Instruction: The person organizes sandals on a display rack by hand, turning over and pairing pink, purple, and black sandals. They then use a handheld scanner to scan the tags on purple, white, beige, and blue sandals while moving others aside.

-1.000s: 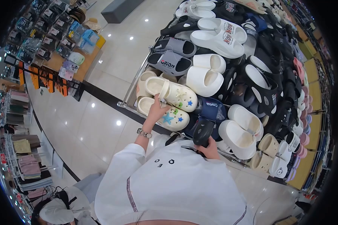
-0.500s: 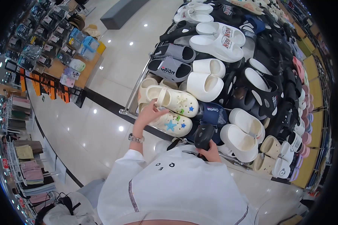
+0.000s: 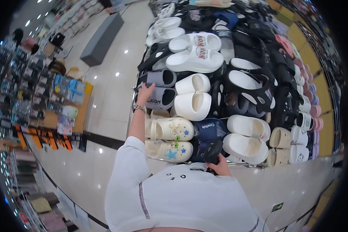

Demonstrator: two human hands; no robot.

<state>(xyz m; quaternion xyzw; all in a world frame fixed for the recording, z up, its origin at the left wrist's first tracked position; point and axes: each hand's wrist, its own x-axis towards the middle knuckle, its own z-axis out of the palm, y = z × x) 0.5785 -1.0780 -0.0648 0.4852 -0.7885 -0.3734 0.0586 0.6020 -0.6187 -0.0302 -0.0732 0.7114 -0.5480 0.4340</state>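
Note:
My left hand [image 3: 146, 93], with a metal watch or bracelet at the wrist, reaches over the near-left edge of the display. Its fingers curl onto a pair of grey slide sandals [image 3: 164, 96] with black insoles, covering part of the lower one's lettering. Below the forearm sit cream clogs [image 3: 174, 129] with starfish and star charms. In my right hand [image 3: 220, 166], close to my body, is a black handheld device [image 3: 212, 150] with a rounded head. It hangs over navy slides [image 3: 210, 129]. White slides [image 3: 193, 102] lie right of the grey pair.
More shoes crowd the display, including white lettered slides [image 3: 197, 54], white clogs [image 3: 247, 135] and beige clogs [image 3: 279, 143]. A metal rail [image 3: 255, 166] edges the near side. A grey bench [image 3: 102, 38] stands on the tiled floor; packaged goods [image 3: 38, 81] hang at left.
My left hand has moved away from the cream clogs, farther out, onto the grey slides. The view has turned. My right hand still holds the black device near the front edge.

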